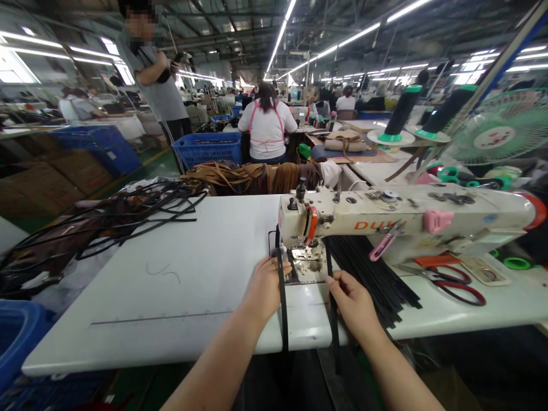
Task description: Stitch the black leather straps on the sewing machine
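Note:
A white sewing machine (pixel 406 220) stands on the white table (pixel 171 285). Two narrow black straps run from under its head over the table's front edge. My left hand (pixel 265 285) is closed on the left black strap (pixel 282 319) just in front of the needle plate (pixel 306 265). My right hand (pixel 353 299) pinches the right black strap (pixel 334 331) beside it. A stack of more black straps (pixel 372 274) lies under the machine's arm, to the right of my right hand.
Red-handled scissors (pixel 454 282) lie right of the machine. A tangle of black straps (pixel 111 220) covers the table's far left. Blue crates (pixel 208 148), thread cones (pixel 402 111) and a green fan (pixel 500 128) stand beyond. One person (pixel 156 74) stands, another sits (pixel 268 125) ahead.

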Motion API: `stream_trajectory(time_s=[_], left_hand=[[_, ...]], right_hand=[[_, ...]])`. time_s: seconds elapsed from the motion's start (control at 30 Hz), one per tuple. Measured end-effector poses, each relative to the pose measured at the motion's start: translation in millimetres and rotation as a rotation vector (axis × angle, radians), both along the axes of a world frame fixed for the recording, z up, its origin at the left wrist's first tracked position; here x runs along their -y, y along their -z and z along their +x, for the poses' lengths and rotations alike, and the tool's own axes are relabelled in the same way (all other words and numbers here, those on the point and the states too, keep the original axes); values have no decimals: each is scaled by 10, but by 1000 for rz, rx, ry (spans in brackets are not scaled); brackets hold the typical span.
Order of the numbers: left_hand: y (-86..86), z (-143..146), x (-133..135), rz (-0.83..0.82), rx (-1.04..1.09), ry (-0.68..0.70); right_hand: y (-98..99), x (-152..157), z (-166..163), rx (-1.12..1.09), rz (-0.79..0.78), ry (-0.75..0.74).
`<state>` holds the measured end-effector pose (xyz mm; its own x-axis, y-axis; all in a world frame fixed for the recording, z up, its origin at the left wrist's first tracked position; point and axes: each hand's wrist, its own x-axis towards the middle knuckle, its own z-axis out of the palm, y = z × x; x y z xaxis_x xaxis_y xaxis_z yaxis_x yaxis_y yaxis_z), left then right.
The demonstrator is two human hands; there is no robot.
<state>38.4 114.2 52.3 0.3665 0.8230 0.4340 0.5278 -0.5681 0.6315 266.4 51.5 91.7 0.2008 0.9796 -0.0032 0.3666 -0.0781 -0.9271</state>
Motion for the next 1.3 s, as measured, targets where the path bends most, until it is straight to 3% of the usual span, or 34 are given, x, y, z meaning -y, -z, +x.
stream_trajectory(time_s=[0.63, 0.93, 1.1, 1.3], left_hand=[[-73, -10, -4, 16, -240, -203], [-54, -13, -37, -14, -158, -202], [-54, -51, -308, -72, -45, -170], [-228, -1, -843, -149, -66, -115]], right_hand=[[-16, 40, 11, -10, 4, -30], [33, 40, 18, 37, 27, -40], [23, 41, 18, 16, 21, -30], [-29, 146, -96, 29, 7, -50]])
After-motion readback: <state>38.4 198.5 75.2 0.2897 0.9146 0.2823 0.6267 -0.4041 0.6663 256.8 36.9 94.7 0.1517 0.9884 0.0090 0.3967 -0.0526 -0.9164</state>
